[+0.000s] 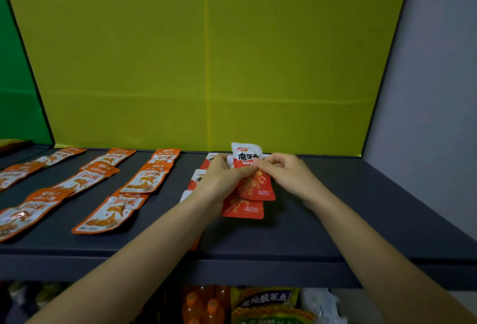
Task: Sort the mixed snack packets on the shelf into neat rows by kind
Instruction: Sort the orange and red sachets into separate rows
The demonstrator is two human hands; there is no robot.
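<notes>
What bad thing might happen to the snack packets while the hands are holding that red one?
1. The left hand and right hand both pinch the red-and-white packet above the packet beneath. Setting it down crooked may spoil that row.
2. The left forearm lies over packets near the front of the shelf. Pulling back might sweep one off.
</notes>
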